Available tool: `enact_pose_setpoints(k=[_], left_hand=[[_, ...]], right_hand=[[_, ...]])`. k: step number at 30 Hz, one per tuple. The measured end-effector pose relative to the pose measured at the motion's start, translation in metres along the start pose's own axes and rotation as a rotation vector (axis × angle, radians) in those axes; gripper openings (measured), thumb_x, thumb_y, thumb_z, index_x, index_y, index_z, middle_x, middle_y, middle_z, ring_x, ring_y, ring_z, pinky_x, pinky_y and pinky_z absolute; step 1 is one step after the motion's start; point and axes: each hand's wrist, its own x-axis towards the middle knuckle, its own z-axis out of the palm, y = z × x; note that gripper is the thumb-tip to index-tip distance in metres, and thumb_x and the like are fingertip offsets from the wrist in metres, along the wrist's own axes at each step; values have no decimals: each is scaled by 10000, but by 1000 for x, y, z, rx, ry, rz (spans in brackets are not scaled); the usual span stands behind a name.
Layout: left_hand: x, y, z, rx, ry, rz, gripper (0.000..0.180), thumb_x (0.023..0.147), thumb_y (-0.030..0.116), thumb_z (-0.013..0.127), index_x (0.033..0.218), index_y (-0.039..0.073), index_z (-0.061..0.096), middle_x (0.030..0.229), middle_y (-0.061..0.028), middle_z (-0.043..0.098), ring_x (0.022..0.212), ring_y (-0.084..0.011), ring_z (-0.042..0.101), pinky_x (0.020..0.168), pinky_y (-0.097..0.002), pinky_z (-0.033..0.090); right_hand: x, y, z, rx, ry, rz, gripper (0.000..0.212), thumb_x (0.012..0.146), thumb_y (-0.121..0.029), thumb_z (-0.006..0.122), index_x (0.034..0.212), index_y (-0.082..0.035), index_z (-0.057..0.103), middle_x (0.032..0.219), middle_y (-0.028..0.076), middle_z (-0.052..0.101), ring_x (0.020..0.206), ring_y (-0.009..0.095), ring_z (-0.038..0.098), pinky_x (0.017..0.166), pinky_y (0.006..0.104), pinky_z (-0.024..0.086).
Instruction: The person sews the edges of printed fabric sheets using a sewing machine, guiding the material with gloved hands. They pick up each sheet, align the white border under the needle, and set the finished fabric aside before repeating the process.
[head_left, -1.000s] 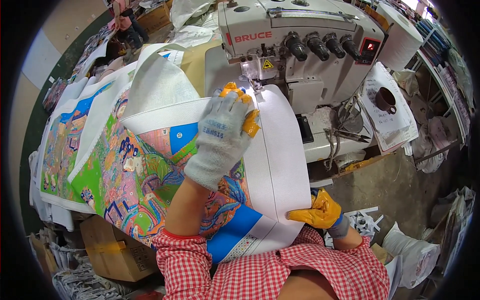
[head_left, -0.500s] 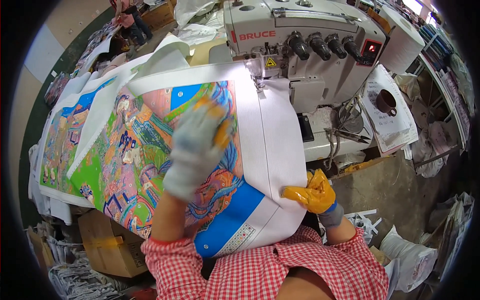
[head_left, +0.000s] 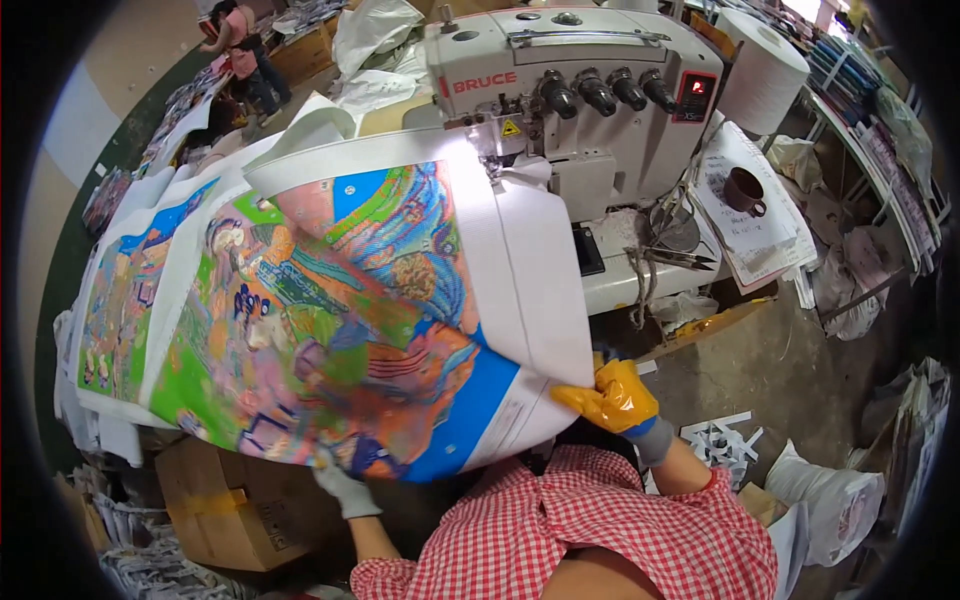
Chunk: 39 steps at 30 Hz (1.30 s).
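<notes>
A large white sheet of fabric [head_left: 522, 270], printed with a many-coloured picture, lies folded across the work surface. Its upper right part runs under the lit needle area of a white overlock sewing machine [head_left: 590, 110]. My left hand [head_left: 345, 488], in a pale grey glove, is at the sheet's near edge with its fingers closed on it; some of the fingers are hidden. My right hand [head_left: 615, 397], in a yellow coated glove with a grey cuff, pinches the sheet's near right corner. The print is smeared by motion near my left hand.
Right of the machine are scissors [head_left: 682, 257], handwritten papers [head_left: 750, 220], a brown mug [head_left: 743, 190] and a large white thread cone [head_left: 762, 70]. A cardboard box [head_left: 230, 510] stands below the sheet at left. White scraps [head_left: 722, 445] lie on the floor. Another person [head_left: 245, 55] stands far left.
My left hand has moved from on top of the print down to the near edge and taken hold there. The sheet's near edge has shifted. My right hand keeps its corner.
</notes>
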Motion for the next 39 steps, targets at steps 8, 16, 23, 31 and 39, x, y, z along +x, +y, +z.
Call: enact_pose_setpoints(k=[8, 16, 23, 31, 39], left_hand=[[-41, -84, -26, -282, -265, -597, 466, 884, 385, 359, 1264, 117, 380, 1108, -42, 504, 912, -169, 505, 746, -287, 435], [44, 94, 102, -275, -371, -111, 549, 854, 472, 385, 1238, 80, 360, 1231, -77, 415, 1062, -250, 441, 909, -390, 361], [59, 81, 70, 30, -59, -165, 230, 831, 339, 511, 791, 114, 484, 676, -15, 492, 543, -140, 477, 457, -284, 395], [-45, 168, -30, 390, 182, 137, 331, 829, 355, 517, 988, 64, 526, 823, -29, 555, 595, -118, 517, 425, -239, 368], [-57, 174, -51, 530, 407, 486, 297, 864, 316, 473, 910, 28, 529, 689, -10, 513, 499, -73, 439, 383, -205, 316]], right_hand=[[-26, 110, 28, -30, 372, 216, 169, 736, -109, 639, 865, -5, 611, 802, 79, 630, 720, 156, 578, 602, 272, 442], [-28, -17, 0, 3, -104, -192, 441, 661, -200, 728, 1015, -25, 531, 947, 98, 576, 841, 228, 555, 712, 304, 434], [-53, -6, 14, 820, -313, 200, 359, 731, -185, 673, 1024, -15, 553, 949, 111, 600, 868, 218, 576, 741, 322, 456], [-71, -25, -11, 375, -516, -112, 475, 755, -260, 631, 1143, -30, 482, 1117, 140, 520, 1019, 238, 509, 885, 317, 380], [-101, -4, -12, 522, -559, 55, 448, 751, -231, 637, 1138, -51, 500, 1135, 120, 519, 1012, 241, 517, 868, 308, 397]])
